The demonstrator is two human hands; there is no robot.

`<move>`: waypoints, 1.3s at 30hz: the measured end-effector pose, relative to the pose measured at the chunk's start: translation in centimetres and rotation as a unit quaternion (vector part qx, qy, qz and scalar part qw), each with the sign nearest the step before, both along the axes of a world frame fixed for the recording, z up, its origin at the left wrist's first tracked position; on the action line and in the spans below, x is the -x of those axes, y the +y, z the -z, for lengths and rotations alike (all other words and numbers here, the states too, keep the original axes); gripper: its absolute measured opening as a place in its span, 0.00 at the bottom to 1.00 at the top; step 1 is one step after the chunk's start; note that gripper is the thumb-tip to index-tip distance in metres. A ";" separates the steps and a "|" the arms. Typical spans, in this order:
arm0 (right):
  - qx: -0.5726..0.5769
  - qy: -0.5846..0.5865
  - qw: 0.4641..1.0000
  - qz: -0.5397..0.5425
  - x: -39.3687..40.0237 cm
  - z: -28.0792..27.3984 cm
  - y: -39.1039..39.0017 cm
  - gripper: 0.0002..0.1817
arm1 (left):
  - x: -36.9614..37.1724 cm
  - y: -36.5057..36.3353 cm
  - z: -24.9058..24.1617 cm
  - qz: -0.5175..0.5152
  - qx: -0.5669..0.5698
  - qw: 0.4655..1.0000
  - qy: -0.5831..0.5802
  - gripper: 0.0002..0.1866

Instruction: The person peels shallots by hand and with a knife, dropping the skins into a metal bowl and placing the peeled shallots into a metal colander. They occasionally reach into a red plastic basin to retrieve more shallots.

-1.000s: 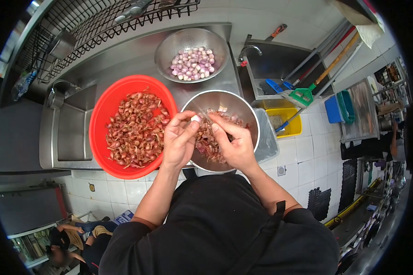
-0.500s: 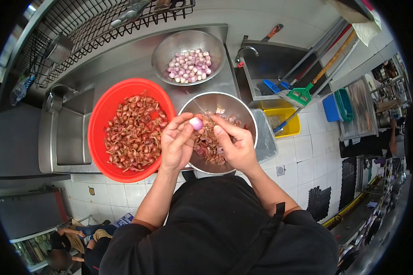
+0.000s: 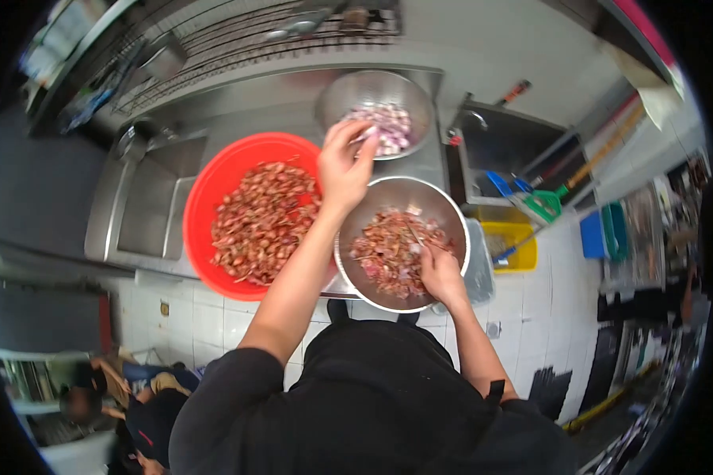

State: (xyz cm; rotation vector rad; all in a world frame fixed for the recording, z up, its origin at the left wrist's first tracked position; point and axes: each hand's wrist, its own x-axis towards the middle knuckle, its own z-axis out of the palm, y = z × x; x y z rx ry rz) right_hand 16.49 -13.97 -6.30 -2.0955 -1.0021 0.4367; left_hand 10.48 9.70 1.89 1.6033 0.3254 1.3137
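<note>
A person's left hand [image 3: 345,162] reaches over a perforated steel colander of peeled shallots [image 3: 379,112], fingers pinched together. The right hand [image 3: 438,267], curled around a small knife [image 3: 414,235], rests in the steel bowl of skins [image 3: 400,241] beside a red plastic basin [image 3: 214,190].

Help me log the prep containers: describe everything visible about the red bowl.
The red bowl is a wide, round basin, plastic by its look, sitting upright on the steel counter beside the sink. It is heaped with unpeeled reddish-brown shallots. The left forearm crosses its right rim, hiding any contact with the neighbouring steel bowl.
</note>
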 end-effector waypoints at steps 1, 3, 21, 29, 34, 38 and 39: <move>0.026 0.005 1.000 -0.001 0.1 -0.3 0.1 0.17 | -0.6 2.0 0.1 -0.019 0.008 0.994 0.108 0.16; 0.049 0.013 0.999 0.004 0.4 -1.6 -0.1 0.17 | -1.6 4.5 3.3 -0.155 0.000 0.924 0.351 0.26; -0.036 0.094 0.994 0.041 1.8 -2.0 -2.1 0.12 | 19.5 14.3 10.6 -0.430 -0.149 0.590 0.667 0.12; -0.040 0.077 0.996 -0.019 2.8 -3.6 -0.6 0.11 | 10.1 14.1 17.2 -0.167 -0.182 0.686 0.684 0.10; -0.093 0.110 0.989 -0.016 3.0 -3.8 -0.7 0.18 | 10.1 12.2 15.5 -0.164 -0.141 0.760 0.613 0.10; -0.121 0.226 0.966 -0.023 3.3 -2.9 -1.0 0.21 | 11.6 10.3 13.0 -0.030 0.096 0.934 0.342 0.16; -0.111 0.260 0.958 -0.041 3.4 -4.2 -0.9 0.22 | 11.8 8.5 11.2 -0.024 0.093 0.933 0.347 0.16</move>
